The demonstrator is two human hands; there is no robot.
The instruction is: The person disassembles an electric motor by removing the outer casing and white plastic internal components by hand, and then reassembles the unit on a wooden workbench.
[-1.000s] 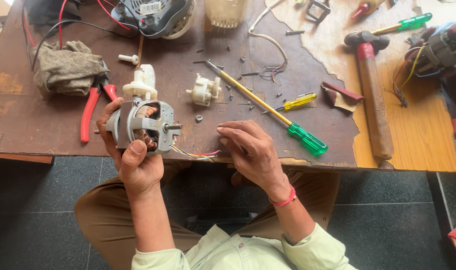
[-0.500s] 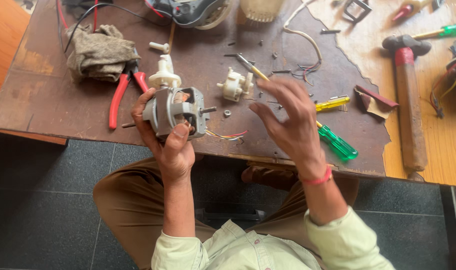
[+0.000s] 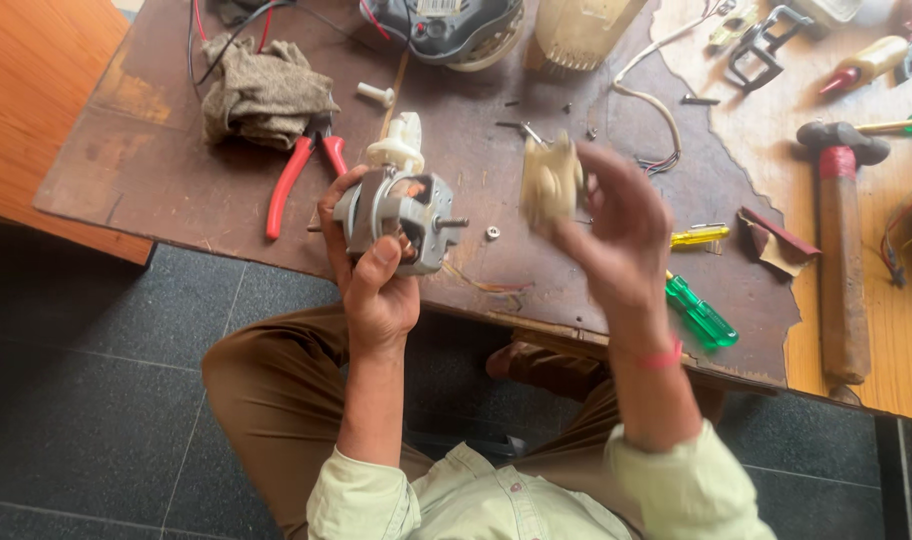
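A seated person's left hand (image 3: 376,285) clasps a small grey electric motor (image 3: 398,215) above the edge of a worn brown worktable (image 3: 156,180), shaft pointing right, much as half a second ago. The right hand (image 3: 606,230), empty and reaching then, now pinches a cream plastic motor part (image 3: 550,183) lifted off the table. Red-handled pliers (image 3: 294,178), a crumpled rag (image 3: 261,90), a green-handled screwdriver (image 3: 700,311) and a hammer (image 3: 842,250) lie around.

My right hand (image 3: 606,215) has left the wires beside the motor and lifted the cream plastic part (image 3: 549,182) off the table. I now hold it raised, level with the motor's shaft and apart from it.
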